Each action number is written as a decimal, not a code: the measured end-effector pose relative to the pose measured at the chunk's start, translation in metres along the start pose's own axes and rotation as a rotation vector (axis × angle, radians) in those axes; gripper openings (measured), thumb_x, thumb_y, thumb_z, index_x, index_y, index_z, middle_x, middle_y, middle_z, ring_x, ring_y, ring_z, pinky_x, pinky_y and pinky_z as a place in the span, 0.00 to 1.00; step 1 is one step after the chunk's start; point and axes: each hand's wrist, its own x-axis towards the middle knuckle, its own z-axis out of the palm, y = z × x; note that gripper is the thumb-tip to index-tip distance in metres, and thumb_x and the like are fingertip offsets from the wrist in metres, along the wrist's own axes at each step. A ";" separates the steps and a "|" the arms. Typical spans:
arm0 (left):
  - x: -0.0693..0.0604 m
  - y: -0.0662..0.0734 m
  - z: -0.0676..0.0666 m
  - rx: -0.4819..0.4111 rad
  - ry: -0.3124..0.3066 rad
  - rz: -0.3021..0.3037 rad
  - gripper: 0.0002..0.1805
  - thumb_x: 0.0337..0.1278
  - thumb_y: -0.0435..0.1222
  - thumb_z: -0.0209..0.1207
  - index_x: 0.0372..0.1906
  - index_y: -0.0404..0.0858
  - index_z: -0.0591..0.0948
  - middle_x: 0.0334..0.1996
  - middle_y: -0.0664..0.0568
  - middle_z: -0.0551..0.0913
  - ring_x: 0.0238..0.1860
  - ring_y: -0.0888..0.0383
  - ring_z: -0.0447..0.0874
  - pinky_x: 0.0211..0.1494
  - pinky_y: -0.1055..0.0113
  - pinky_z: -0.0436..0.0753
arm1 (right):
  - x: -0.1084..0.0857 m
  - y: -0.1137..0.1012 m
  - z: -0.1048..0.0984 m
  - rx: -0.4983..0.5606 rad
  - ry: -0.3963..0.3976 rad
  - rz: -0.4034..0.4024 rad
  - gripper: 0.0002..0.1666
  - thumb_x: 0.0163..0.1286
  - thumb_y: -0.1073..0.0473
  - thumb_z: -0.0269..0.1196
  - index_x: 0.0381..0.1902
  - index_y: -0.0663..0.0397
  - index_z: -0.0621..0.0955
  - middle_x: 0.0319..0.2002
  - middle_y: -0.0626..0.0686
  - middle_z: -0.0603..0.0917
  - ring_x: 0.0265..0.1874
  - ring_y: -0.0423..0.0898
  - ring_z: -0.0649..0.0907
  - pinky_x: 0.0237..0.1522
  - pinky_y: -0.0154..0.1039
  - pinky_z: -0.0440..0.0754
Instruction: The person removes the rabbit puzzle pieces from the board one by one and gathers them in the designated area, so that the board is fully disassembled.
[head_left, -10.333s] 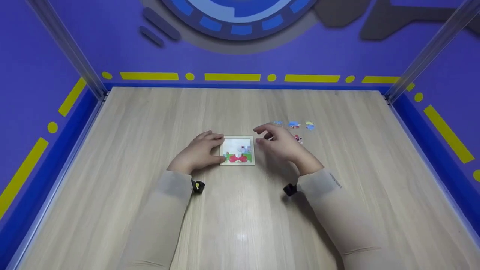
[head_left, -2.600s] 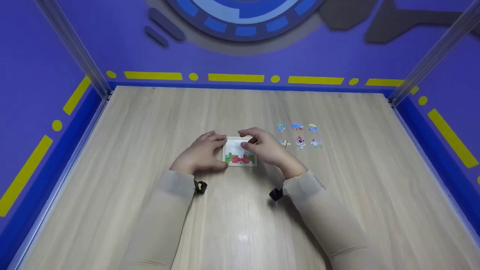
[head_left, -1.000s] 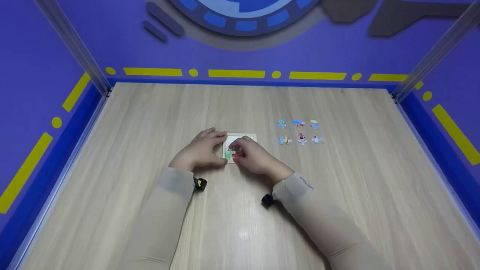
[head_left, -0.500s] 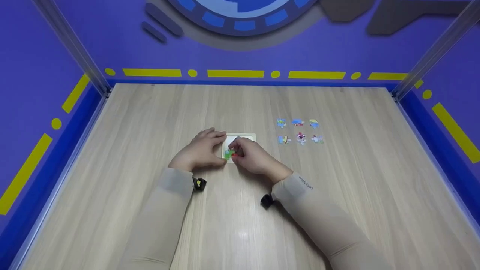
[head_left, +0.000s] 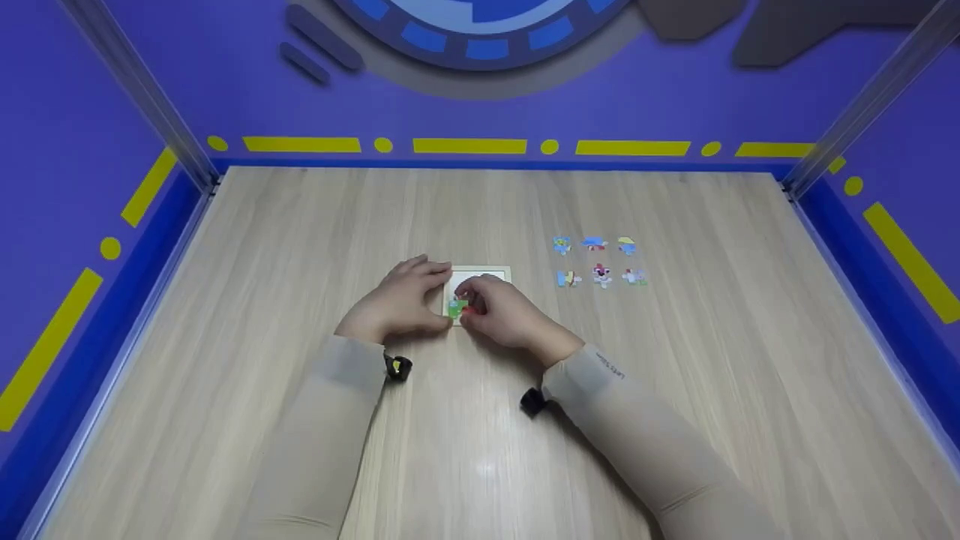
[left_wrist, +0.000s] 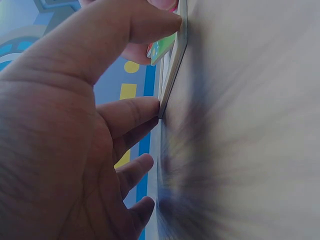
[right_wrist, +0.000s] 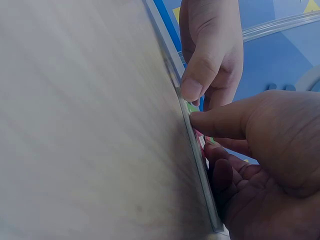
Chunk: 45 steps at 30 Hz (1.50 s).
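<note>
Right hand down on the green piece at the jigsaw tray

The right hand (head_left: 506,315) has come down since a couple of seconds ago, when it hung over the upper right of the jigsaw tray (head_left: 480,268) and the green-and-red bottom row showed below it. Now its thumb and fingers pinch a green jigsaw piece (head_left: 457,307) at the tray's lower left, red showing by the fingertips; from the left wrist the piece looks tilted. The rest of that row is hidden behind the hand.

The left hand (head_left: 397,300) has hardly shifted: fingers spread, it braces the tray's left side, thumb at the near corner, index finger at the far one.

To the right, six loose jigsaw pieces (head_left: 602,275) lie on the bench (head_left: 480,420) in two rows of three, unchanged. Ten seconds ago, a pale piece also sat in the tray's right side; by the later view it had gone.
</note>
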 end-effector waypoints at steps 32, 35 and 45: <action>0.000 0.002 0.000 -0.001 0.003 0.014 0.53 0.60 0.52 0.75 0.88 0.40 0.70 0.91 0.53 0.65 0.96 0.40 0.46 0.98 0.39 0.48 | -0.008 -0.009 -0.011 0.054 -0.056 0.075 0.23 0.85 0.56 0.67 0.71 0.60 0.79 0.60 0.58 0.87 0.55 0.50 0.88 0.61 0.48 0.88; 0.000 0.002 0.001 -0.002 0.009 0.014 0.52 0.60 0.52 0.74 0.88 0.40 0.70 0.91 0.53 0.66 0.96 0.41 0.46 0.98 0.39 0.50 | -0.012 -0.010 -0.017 0.084 -0.074 0.086 0.22 0.86 0.57 0.67 0.70 0.59 0.80 0.63 0.59 0.87 0.61 0.53 0.88 0.65 0.51 0.88; 0.001 0.000 0.001 0.001 0.004 -0.001 0.53 0.58 0.51 0.74 0.88 0.41 0.70 0.91 0.54 0.65 0.96 0.41 0.46 0.98 0.39 0.49 | -0.030 0.003 -0.039 0.266 -0.171 0.078 0.21 0.86 0.56 0.67 0.70 0.55 0.83 0.68 0.57 0.87 0.70 0.55 0.87 0.72 0.53 0.88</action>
